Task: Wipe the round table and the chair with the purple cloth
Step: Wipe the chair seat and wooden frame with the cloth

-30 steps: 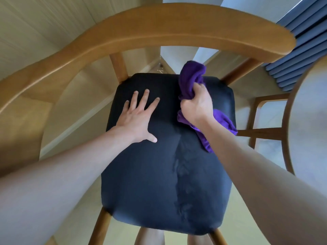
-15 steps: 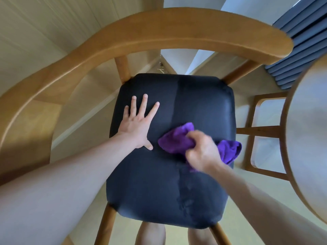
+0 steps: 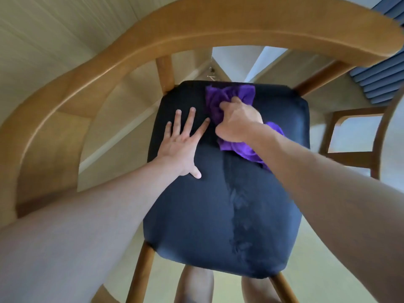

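Here, the chair (image 3: 218,204) from above: dark navy padded seat, squarish with rounded corners, faint wet-looking streak running down its middle; curved light-wood backrest rail arcing over the top, round wooden spindles and legs. Left hand (image 3: 181,143) flat on the seat's left half, fingers straight and splayed, gripping nothing. Right hand (image 3: 238,123) fisted round the purple cloth (image 3: 220,97), soft, crumpled, nap-textured; one bunch bulges ahead of the knuckles at the seat's back edge, a tail trails under the wrist. Sliver of the round table's (image 3: 393,119) wooden rim at far right, blurred. Against half a second ago: cloth and right hand have gone from mid-seat up to the back edge; left hand unmoved on the seat.
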The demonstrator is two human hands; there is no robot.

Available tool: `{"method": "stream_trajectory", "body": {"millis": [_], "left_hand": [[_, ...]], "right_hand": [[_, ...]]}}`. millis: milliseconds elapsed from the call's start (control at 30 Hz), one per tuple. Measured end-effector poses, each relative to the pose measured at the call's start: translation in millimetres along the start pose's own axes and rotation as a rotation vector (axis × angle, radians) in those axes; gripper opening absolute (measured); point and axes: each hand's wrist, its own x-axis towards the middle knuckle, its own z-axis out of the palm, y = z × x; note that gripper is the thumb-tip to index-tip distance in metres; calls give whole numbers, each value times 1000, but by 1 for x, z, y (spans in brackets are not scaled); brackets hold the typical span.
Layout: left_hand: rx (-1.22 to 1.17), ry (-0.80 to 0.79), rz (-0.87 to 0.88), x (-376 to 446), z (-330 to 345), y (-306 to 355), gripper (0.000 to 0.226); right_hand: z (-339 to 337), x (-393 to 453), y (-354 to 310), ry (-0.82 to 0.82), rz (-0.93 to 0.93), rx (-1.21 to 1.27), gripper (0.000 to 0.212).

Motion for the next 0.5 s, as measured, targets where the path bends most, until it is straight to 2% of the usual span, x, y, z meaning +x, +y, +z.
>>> {"method": "stream_trajectory", "body": {"millis": [167, 233, 333, 400, 500], "left_hand": [[-13, 15, 2, -6, -2, 3, 159], [-21, 26, -7, -12, 1, 3, 154], [-60, 53, -17, -27, 14, 0, 137], [-75, 56, -5, -38, 24, -3, 123], [-113, 20, 18, -49, 34, -4, 121]], "right_hand": [[70, -122, 10, -169, -177, -156, 45], [83, -146, 19, -237, -171, -108, 40], [72, -139, 28, -238, -90, 88, 16], [56, -125, 32, -147, 15, 297, 15], [29, -96, 32, 176, 129, 498, 24]]}}
